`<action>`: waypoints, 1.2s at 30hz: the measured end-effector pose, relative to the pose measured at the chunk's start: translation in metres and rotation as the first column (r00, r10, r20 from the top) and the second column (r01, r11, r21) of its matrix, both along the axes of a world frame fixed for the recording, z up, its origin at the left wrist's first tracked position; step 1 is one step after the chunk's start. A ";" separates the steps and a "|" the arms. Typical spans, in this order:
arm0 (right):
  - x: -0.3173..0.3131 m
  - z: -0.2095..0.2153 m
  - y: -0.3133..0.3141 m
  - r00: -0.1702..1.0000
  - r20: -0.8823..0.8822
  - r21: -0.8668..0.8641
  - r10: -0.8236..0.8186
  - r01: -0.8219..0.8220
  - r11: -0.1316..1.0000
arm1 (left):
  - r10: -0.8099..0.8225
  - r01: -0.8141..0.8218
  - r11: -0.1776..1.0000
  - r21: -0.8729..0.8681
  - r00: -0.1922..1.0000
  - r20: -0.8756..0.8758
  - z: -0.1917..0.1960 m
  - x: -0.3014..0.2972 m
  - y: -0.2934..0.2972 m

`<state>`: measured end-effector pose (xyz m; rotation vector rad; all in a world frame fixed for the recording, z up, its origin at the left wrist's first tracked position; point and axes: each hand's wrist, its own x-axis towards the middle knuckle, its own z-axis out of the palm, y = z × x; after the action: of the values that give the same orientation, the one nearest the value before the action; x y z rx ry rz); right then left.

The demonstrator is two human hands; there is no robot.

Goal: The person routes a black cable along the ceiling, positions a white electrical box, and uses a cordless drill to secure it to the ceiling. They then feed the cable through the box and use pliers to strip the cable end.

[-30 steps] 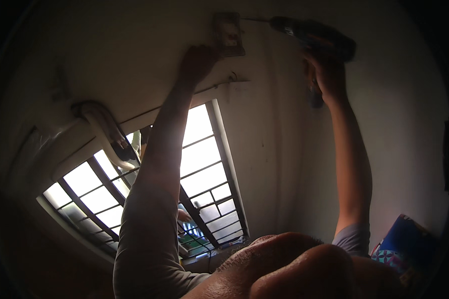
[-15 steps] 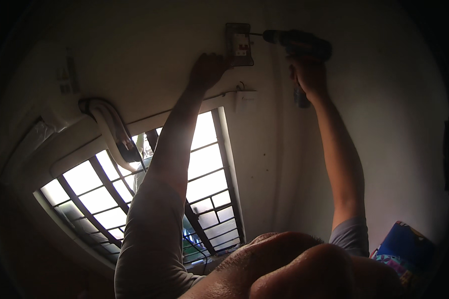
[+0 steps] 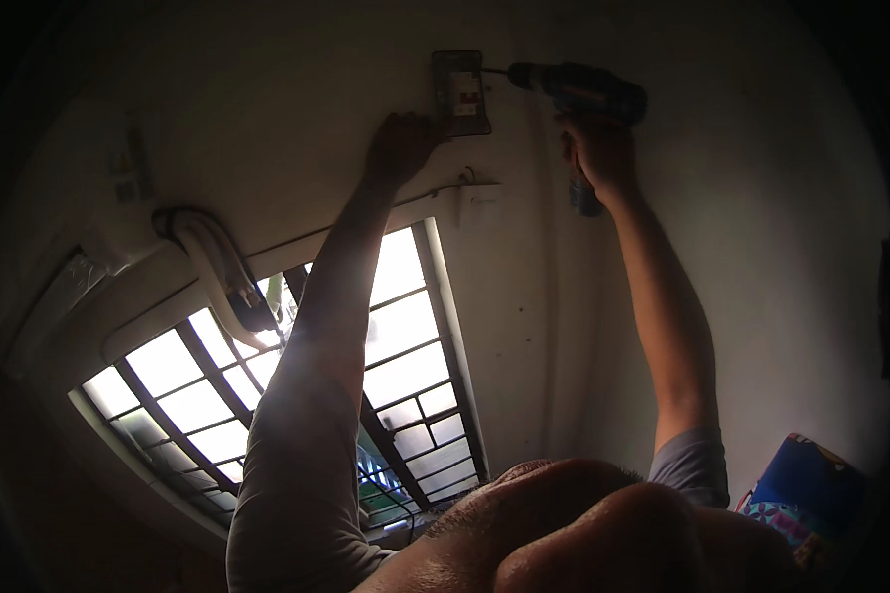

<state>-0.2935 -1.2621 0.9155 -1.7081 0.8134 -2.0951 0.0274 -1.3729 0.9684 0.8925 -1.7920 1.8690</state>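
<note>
Cordless drill (image 3: pixel 593 92) up high against a dim pale wall (image 3: pixel 613 326), held level, its thin bit (image 3: pixel 495 70) pointing left. Right hand (image 3: pixel 603 153) grips it: fingers clamped round the handle, whose dark bluish lower end shows beneath the fist. Bit tip reaches the upper right edge of a small rectangular box (image 3: pixel 462 94) on the wall; whether it meets a screw or only the casing, cannot tell. Box has a dark rim, with pale and reddish parts in its middle.

Left hand (image 3: pixel 402 148) at the box's lower left side, in shadow, fingers curled, near or on the rim; whether they pinch it or merely rest there, cannot tell. Both arms raised, grey sleeves (image 3: pixel 302 484) at the upper arms.

Below the box, a small white fitting (image 3: pixel 482 206) on the wall, thin dark cable (image 3: pixel 430 193) running off leftward above a barred window (image 3: pixel 405 371). Left forearm crosses in front of the bright panes. Further left, a thick pale curved pipe (image 3: pixel 208 259) hangs over the window's top edge. Lower right, blue cloth-like item (image 3: pixel 806 484) beside patterned fabric (image 3: pixel 773 516), both partly lost in the dark
</note>
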 end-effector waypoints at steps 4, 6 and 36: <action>0.002 0.000 0.001 1.000 0.004 -0.028 0.011 -0.011 1.000 | 0.010 -0.010 0.999 0.043 1.000 -0.004 0.002 0.000 -0.001; 0.004 0.000 0.004 1.000 -0.001 -0.025 -0.001 0.001 1.000 | -0.008 0.009 0.998 0.055 1.000 -0.009 0.003 -0.001 0.001; 0.000 -0.008 -0.030 0.922 -0.232 -0.309 -0.309 0.232 0.922 | -0.001 0.002 0.999 0.032 1.000 -0.018 0.003 -0.002 0.006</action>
<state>-0.2939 -1.2916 0.9079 -2.1871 0.9199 -2.2699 0.0254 -1.3673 0.9717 0.9163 -1.8160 1.8302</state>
